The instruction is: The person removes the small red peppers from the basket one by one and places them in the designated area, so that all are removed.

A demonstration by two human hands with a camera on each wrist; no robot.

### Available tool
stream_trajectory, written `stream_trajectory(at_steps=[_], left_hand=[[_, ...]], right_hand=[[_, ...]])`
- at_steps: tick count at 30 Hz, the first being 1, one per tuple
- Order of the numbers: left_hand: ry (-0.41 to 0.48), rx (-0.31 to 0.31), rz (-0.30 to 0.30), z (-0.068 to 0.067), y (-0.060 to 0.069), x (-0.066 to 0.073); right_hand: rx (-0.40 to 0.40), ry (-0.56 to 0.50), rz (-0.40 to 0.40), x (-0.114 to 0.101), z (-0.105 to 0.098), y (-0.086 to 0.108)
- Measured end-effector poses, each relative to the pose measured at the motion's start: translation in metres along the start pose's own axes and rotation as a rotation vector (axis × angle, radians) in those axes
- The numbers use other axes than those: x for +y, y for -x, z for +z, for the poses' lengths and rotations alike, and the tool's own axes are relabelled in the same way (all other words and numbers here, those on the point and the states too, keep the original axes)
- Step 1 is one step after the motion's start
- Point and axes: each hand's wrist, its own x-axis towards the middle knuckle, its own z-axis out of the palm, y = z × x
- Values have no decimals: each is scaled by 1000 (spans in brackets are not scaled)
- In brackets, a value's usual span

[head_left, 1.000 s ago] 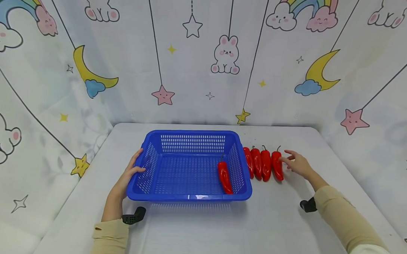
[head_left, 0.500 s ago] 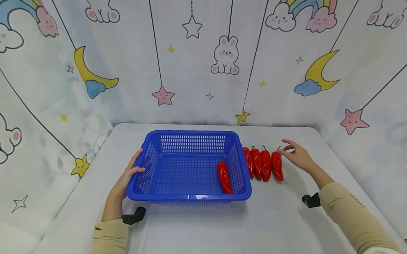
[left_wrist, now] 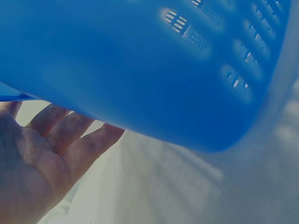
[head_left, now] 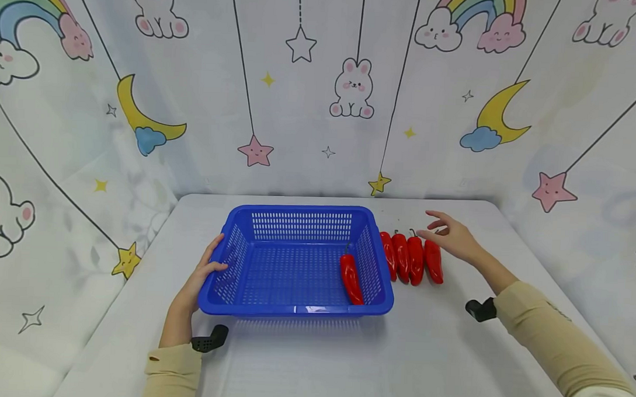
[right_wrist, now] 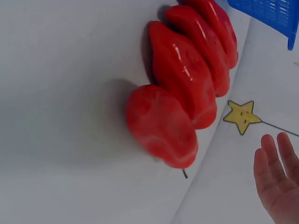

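Observation:
A blue plastic basket (head_left: pixel 294 273) with slotted walls stands on the white table. My left hand (head_left: pixel 196 280) grips its left side, thumb over the rim; in the left wrist view the fingers (left_wrist: pixel 88 147) reach up to the rim. One red chili pepper (head_left: pixel 351 280) lies inside the basket, at the right. Several more red peppers (head_left: pixel 415 260) lie in a row just right of the basket, stems pointing away. Above the stem ends of the rightmost ones hovers my right hand (head_left: pixel 455 238), fingers extended, holding nothing. In the right wrist view the nearest pepper (right_wrist: pixel 161 126) lies apart from the hand.
The white table (head_left: pixel 312 368) ends at a white curtain (head_left: pixel 320 122) printed with stars, moons and rabbits. The basket's right wall stands close beside the row of peppers. A black wrist device (head_left: pixel 210 338) sits on each arm.
My right hand has moved away from the rightmost pepper's side, going further back and then left over the stem ends. The left hand and basket have stayed put.

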Motion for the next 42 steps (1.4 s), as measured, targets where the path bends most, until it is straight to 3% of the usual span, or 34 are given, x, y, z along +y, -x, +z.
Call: stream_trajectory(at_steps=[24, 42], left_hand=[[4, 9, 1, 1, 0, 0], [23, 11, 3, 1, 0, 0]], right_hand=[[-81, -61, -254, -76, 20, -2], [-197, -69, -351, -113, 46, -1]])
